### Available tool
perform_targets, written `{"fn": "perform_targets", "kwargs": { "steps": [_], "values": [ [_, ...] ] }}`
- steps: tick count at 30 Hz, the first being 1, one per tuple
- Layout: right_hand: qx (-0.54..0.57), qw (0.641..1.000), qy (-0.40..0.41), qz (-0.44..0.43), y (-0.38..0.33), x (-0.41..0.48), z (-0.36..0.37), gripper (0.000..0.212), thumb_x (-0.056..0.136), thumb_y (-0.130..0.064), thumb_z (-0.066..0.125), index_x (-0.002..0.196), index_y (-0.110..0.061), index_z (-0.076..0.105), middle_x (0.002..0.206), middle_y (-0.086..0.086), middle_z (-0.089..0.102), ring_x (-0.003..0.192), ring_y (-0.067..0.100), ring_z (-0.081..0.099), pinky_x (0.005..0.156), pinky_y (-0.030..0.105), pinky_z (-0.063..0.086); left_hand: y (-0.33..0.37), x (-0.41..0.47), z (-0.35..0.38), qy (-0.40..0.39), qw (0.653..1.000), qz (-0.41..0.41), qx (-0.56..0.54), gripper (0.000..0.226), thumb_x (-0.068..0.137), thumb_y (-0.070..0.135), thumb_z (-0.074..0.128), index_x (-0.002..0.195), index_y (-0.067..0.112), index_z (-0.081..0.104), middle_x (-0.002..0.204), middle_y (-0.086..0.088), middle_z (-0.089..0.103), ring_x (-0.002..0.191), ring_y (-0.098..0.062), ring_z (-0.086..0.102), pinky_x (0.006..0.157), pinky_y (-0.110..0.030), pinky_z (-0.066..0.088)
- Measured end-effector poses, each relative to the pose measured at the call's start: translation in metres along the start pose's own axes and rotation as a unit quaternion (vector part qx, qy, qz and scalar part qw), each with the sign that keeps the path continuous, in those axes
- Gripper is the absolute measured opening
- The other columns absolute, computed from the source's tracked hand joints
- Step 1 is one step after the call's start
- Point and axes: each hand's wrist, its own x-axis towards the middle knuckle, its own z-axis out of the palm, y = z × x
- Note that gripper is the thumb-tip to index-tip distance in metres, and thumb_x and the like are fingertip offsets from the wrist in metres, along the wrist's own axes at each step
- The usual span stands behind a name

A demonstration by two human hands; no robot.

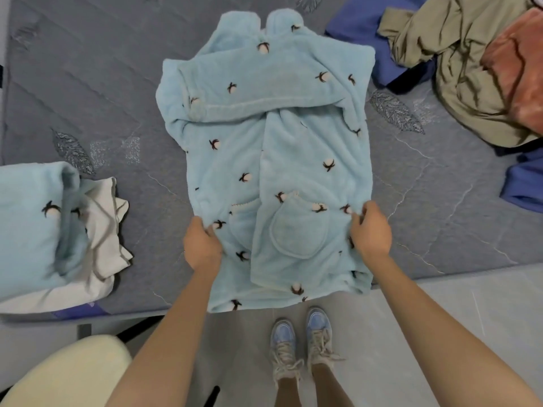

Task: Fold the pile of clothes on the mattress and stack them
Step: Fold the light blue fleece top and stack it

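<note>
A light blue fleece robe [264, 136] with small cotton-flower prints lies spread lengthwise on the grey mattress [88, 83], sleeves folded across its chest and its hem hanging over the near edge. My left hand [201, 245] grips the robe's left side near the hem. At the right side, beside the pocket, my right hand [371, 227] pinches the fabric. On the left sits a stack of folded clothes [44, 230]: a matching blue fleece piece on a white garment. The unfolded pile [476, 71] lies at the far right, with olive, coral and blue pieces.
A cream cushioned seat [67, 374] is at the lower left on the floor side. My feet in blue sneakers [302, 345] stand on the pale floor just off the mattress edge. Another blue cloth [523, 183] lies at the right edge.
</note>
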Motion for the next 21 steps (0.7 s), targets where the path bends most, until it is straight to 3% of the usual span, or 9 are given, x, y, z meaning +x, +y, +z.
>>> {"fn": "perform_targets", "kwargs": {
  "steps": [4, 8, 10, 12, 15, 17, 21],
  "values": [
    [0.068, 0.991, 0.093, 0.075, 0.013, 0.000, -0.030, 0.012, 0.100, -0.011, 0.038, 0.106, -0.002, 0.043, 0.083, 0.015, 0.050, 0.072, 0.029, 0.049, 0.061, 0.037, 0.034, -0.017, 0.002, -0.022, 0.063, 0.992, -0.097, -0.049, 0.018, 0.102, 0.017, 0.033, 0.104, 0.003, 0.044, 0.091, -0.023, 0.056, 0.075, -0.034, 0.052, 0.058, -0.038, 0.035],
    [0.086, 0.987, 0.105, 0.086, 0.018, 0.000, -0.038, 0.011, 0.097, -0.005, 0.040, 0.108, -0.005, 0.045, 0.098, 0.016, 0.055, 0.087, 0.033, 0.055, 0.068, 0.041, 0.041, -0.028, 0.000, -0.030, 0.035, 0.996, -0.076, -0.016, 0.024, 0.099, 0.010, 0.036, 0.120, 0.006, 0.047, 0.117, -0.023, 0.049, 0.097, -0.037, 0.051, 0.073, -0.044, 0.040],
    [0.082, 0.989, 0.095, 0.078, 0.014, -0.004, -0.032, 0.032, 0.096, -0.012, 0.050, 0.126, -0.003, 0.043, 0.122, 0.017, 0.052, 0.111, 0.035, 0.051, 0.088, 0.047, 0.044, -0.029, -0.004, -0.024, 0.034, 0.999, -0.016, 0.011, 0.038, 0.095, 0.008, 0.044, 0.133, 0.007, 0.042, 0.127, -0.025, 0.041, 0.106, -0.040, 0.045, 0.082, -0.049, 0.041],
    [0.051, 0.993, 0.072, 0.080, 0.011, -0.016, -0.024, 0.063, 0.090, -0.029, 0.064, 0.139, -0.005, 0.034, 0.137, 0.017, 0.042, 0.126, 0.035, 0.041, 0.100, 0.050, 0.039, -0.027, -0.015, -0.019, 0.043, 0.999, 0.013, 0.026, 0.044, 0.092, 0.019, 0.057, 0.130, 0.003, 0.042, 0.125, -0.025, 0.042, 0.109, -0.040, 0.043, 0.083, -0.050, 0.040],
    [0.021, 0.992, 0.049, 0.117, 0.016, -0.042, -0.013, 0.085, 0.078, -0.041, 0.075, 0.140, -0.004, 0.029, 0.138, 0.018, 0.035, 0.125, 0.036, 0.037, 0.099, 0.052, 0.038, -0.026, -0.041, -0.013, 0.019, 0.997, -0.068, -0.006, 0.058, 0.083, 0.037, 0.069, 0.118, 0.000, 0.042, 0.122, -0.022, 0.043, 0.113, -0.037, 0.041, 0.088, -0.048, 0.039],
    [0.055, 0.986, 0.033, 0.151, 0.023, -0.060, -0.008, 0.077, 0.079, -0.032, 0.075, 0.135, 0.000, 0.032, 0.134, 0.020, 0.038, 0.123, 0.036, 0.039, 0.096, 0.049, 0.038, -0.033, -0.057, -0.009, -0.028, 0.993, -0.112, -0.009, 0.055, 0.082, 0.037, 0.070, 0.113, 0.000, 0.043, 0.121, -0.020, 0.045, 0.114, -0.035, 0.041, 0.089, -0.046, 0.038],
    [0.081, 0.983, 0.006, 0.166, 0.033, -0.081, -0.012, 0.033, 0.094, -0.011, 0.052, 0.121, 0.005, 0.042, 0.116, 0.027, 0.055, 0.105, 0.040, 0.054, 0.078, 0.040, 0.042, -0.046, -0.064, -0.010, -0.067, 0.993, -0.098, -0.004, 0.017, 0.094, 0.015, 0.052, 0.105, 0.002, 0.050, 0.114, -0.021, 0.051, 0.107, -0.036, 0.047, 0.085, -0.043, 0.041]
  ]
}}
